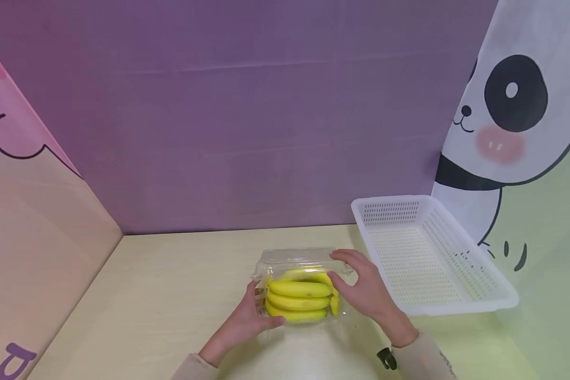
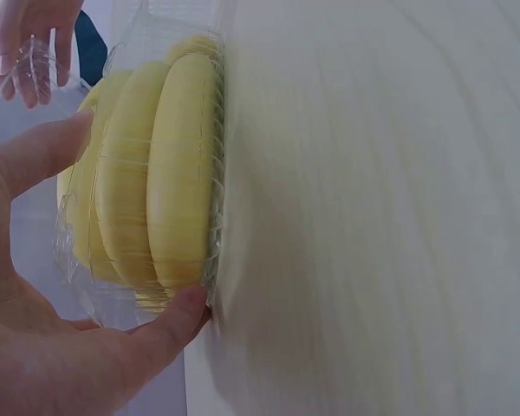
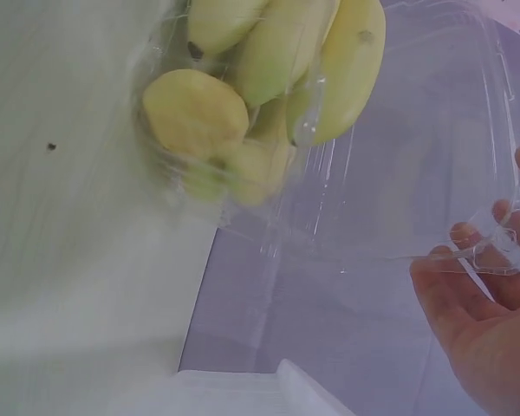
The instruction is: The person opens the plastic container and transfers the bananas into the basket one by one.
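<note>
Yellow bananas [image 1: 299, 303] lie bunched inside a clear plastic clamshell box [image 2: 221, 186] in the middle of the table. My left hand [image 1: 247, 316] grips the box at its left end, with the thumb on the near side; the left wrist view shows the fingertips low by the base. The clear lid [image 3: 416, 130] stands raised behind the fruit. At the lid's right corner is my right hand [image 1: 366, 287], its fingers curled at the rim and its thumb apart from them. In the right wrist view those fingers [image 3: 446, 299] show through the clear corner.
A white perforated plastic basket [image 1: 472, 309] stands to the right on the pale table [image 1: 147, 301]. A purple backdrop [image 1: 247, 132] rises behind, with printed side panels, one bearing a panda [image 1: 494, 174].
</note>
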`<state>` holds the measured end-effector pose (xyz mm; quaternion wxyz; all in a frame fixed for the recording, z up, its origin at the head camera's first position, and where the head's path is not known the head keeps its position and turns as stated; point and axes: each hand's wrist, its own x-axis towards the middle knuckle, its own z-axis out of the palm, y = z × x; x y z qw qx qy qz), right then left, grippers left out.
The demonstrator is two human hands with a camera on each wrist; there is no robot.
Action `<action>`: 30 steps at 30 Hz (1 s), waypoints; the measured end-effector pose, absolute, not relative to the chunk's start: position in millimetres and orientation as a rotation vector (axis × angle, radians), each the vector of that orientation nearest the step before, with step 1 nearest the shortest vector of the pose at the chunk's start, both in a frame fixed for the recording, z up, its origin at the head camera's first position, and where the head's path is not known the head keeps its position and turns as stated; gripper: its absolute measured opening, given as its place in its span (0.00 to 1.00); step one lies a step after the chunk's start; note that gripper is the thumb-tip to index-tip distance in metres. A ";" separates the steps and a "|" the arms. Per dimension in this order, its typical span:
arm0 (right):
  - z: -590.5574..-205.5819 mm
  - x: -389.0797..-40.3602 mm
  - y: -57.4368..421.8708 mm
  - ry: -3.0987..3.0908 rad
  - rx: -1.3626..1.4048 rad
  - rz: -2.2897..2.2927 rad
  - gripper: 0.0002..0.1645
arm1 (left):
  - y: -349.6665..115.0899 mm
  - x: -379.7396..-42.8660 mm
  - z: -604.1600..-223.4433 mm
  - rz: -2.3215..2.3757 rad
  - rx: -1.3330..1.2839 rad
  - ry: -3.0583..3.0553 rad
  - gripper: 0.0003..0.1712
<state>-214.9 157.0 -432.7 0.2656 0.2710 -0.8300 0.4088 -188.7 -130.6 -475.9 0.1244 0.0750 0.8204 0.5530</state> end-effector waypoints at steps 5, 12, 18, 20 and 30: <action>-432.1 -216.2 155.7 -2.217 0.719 1.132 0.20 | -129.1 -186.1 -475.0 1.600 0.203 2.406 0.68; -429.1 -219.2 153.9 -2.189 0.679 1.175 0.20 | -129.6 -188.2 -477.4 1.581 0.199 2.409 0.68; -427.7 -222.7 151.9 -2.185 0.654 1.198 0.20 | -128.7 -187.7 -476.2 1.591 0.205 2.406 0.67; -427.6 -224.8 151.3 -2.176 0.646 1.212 0.19 | -128.2 -186.7 -474.8 1.597 0.206 2.405 0.67; -423.3 -231.3 150.7 -2.144 0.584 1.289 0.18 | -127.7 -187.1 -474.0 1.604 0.202 2.401 0.67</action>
